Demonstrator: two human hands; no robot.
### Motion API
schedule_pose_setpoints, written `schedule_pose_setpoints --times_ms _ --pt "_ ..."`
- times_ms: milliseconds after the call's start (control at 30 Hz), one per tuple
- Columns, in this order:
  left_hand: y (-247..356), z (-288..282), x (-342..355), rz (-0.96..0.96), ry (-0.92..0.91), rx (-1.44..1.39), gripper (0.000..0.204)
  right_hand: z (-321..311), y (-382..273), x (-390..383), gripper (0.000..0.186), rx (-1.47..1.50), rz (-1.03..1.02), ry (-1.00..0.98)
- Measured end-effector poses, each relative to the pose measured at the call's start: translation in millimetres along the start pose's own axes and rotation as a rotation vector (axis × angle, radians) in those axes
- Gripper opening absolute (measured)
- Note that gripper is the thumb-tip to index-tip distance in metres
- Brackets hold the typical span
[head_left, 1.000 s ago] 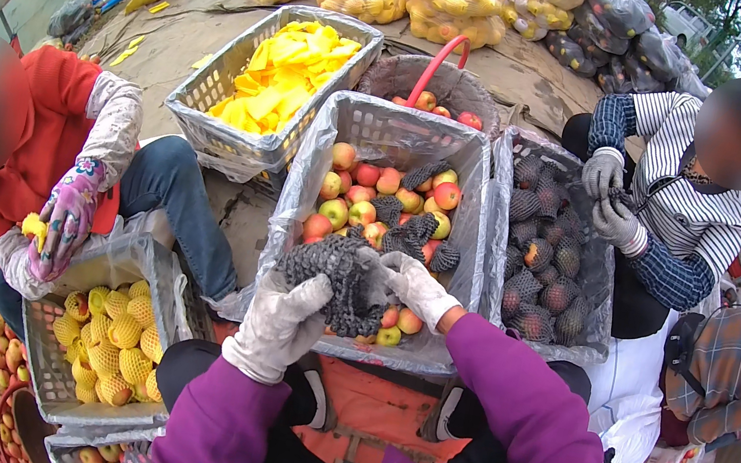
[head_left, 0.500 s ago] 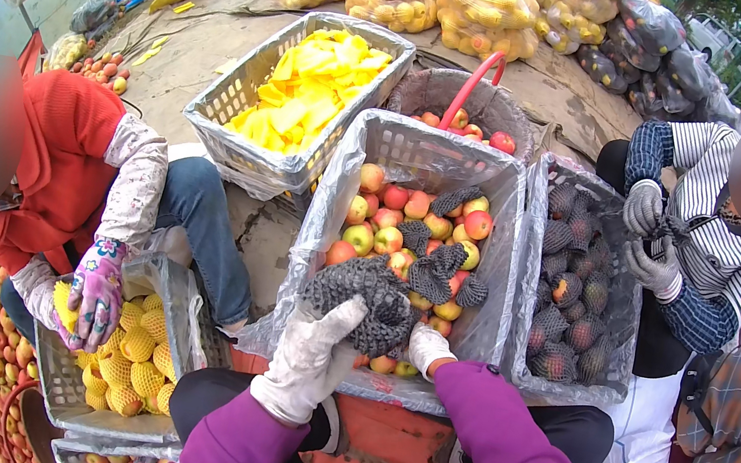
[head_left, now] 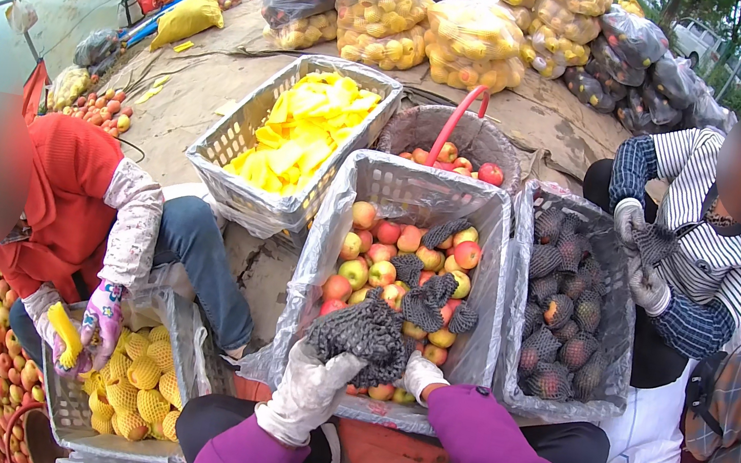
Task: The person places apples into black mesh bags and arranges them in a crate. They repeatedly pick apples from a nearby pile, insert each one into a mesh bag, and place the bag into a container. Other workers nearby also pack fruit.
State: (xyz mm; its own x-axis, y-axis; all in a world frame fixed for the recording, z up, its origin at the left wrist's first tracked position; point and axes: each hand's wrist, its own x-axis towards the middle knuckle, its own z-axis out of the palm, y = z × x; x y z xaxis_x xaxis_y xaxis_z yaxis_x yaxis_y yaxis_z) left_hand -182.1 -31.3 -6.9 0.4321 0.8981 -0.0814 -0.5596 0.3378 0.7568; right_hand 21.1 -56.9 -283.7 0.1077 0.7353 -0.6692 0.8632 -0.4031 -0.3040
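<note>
My left hand [head_left: 310, 391], in a white glove, is closed around a bunch of dark grey foam fruit nets [head_left: 362, 337]. It holds them over the near side of a plastic-lined crate [head_left: 310, 266]. Red and yellow-green apples [head_left: 381, 273] fill the bottom of that crate, and a few loose dark nets [head_left: 427, 303] lie on top of them. Beside the bunch, my right hand [head_left: 423, 378], also white-gloved, reaches over the crate's near edge close to the apples. Its fingertips are hidden by the nets, so I cannot tell what they touch.
Right stands a crate of dark-netted apples [head_left: 560, 339]; a co-worker there holds a dark net [head_left: 654, 244]. Left, another co-worker handles a yellow net [head_left: 65, 334] over a crate of yellow-netted fruit [head_left: 134, 378]. Behind are a crate of yellow nets [head_left: 310, 127] and a red-handled basket [head_left: 453, 127].
The view has tipped upward, so most things sit lower. My left hand has turned the net bunch slightly. The right co-worker now holds up a dark net; the left co-worker's yellow net shows more fully.
</note>
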Motion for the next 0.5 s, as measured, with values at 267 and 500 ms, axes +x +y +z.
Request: schedule_pose_setpoints --times_ms 267,500 --pt "-4 -3 11 -0.054 0.08 -0.118 0.038 58 41 57 0.1 0.04 -0.052 0.128" --pt "-9 -27 5 0.08 0.142 0.142 0.031 -41 -18 -29 0.077 -0.009 0.014 -0.149"
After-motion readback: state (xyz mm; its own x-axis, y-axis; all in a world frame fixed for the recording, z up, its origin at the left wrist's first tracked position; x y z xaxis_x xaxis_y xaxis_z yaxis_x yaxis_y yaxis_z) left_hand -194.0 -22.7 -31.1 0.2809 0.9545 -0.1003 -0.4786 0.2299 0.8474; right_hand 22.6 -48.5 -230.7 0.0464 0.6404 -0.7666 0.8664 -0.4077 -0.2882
